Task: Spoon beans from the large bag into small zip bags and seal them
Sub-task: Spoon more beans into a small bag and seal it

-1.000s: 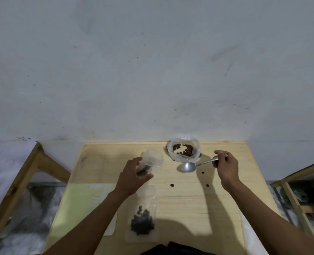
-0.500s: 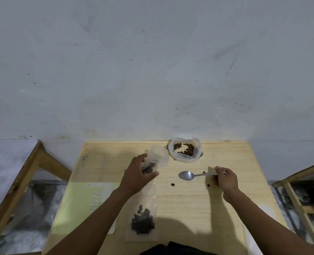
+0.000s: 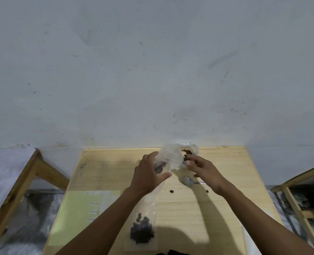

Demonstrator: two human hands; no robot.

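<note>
I hold a small zip bag (image 3: 168,159) up over the wooden surface (image 3: 226,208). My left hand (image 3: 148,178) has its grip curled round the lower part of it, where a few dark beans (image 3: 159,167) sit. My right hand (image 3: 204,171) pinches the open top edge with finger and thumb. So both grips are grasping this one bag.

The bag lies on a slant. Its long way runs from my left hand, low and near me, up and away to the right. The open mouth is at the far right end, right at my right fingers. That end is the one to close, I think, so my right hand is the nearer hand for pressing the zip shut. My left hand should keep the bottom low so no beans roll out.

The large bag (image 3: 191,153) with more beans sits just behind my hands at the far edge of the surface. Part of it is hidden by the small bag. The spoon (image 3: 187,181) lies flat on the surface just under my right hand, and nobody holds it. Two loose beans (image 3: 171,191) lie on the wood near it.

Close to me lies a filled zip bag (image 3: 142,230), flat on the surface. I cannot tell if it is sealed.
</note>
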